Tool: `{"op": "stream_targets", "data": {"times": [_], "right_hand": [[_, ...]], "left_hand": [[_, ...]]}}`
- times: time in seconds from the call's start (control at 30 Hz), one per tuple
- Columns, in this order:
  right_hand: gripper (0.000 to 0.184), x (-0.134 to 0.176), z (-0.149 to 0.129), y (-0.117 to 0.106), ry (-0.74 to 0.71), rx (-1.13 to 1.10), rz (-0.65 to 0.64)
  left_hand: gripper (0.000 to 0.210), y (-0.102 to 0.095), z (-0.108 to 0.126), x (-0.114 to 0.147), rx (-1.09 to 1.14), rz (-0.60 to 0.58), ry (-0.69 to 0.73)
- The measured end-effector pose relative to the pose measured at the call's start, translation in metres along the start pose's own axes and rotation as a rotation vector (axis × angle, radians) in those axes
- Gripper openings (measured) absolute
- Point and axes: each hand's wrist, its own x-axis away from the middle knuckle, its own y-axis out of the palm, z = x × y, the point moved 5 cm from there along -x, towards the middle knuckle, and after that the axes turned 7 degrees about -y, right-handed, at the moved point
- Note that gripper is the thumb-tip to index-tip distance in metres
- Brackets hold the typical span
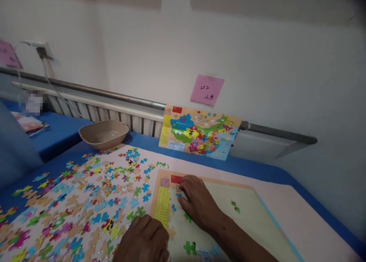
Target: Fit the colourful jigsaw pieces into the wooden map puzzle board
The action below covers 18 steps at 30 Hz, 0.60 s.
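Puzzle board sits at 5 o'clock in the head view, right hand half-curled over small pieces by its flag, left hand curled at 7 beside the loose pieces; can't tell if either's gripping anything. Imo go light on the fingertips so nothing shifts, and eyeball the map sheet at 12 from there. Beige basin is at 9, contents unclear, while the board holds a few scattered bits.

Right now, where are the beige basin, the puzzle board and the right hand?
Beige basin (105,130), head view: inner wall.
Puzzle board (254,215), head view: bare surface.
Right hand (198,201), head view: back of the hand.
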Motion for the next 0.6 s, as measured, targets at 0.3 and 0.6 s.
{"op": "stream_targets", "data": {"times": [0.3,0.6], "right_hand": [[0.030,0.002,0.002,0.003,-0.008,0.026,-0.029],[0.027,0.004,-0.006,-0.004,0.003,0.011,-0.038]], "left_hand": [[0.025,0.011,-0.008,0.006,0.009,-0.090,-0.026],[0.024,0.010,-0.007,0.006,0.018,-0.127,-0.026]]}}
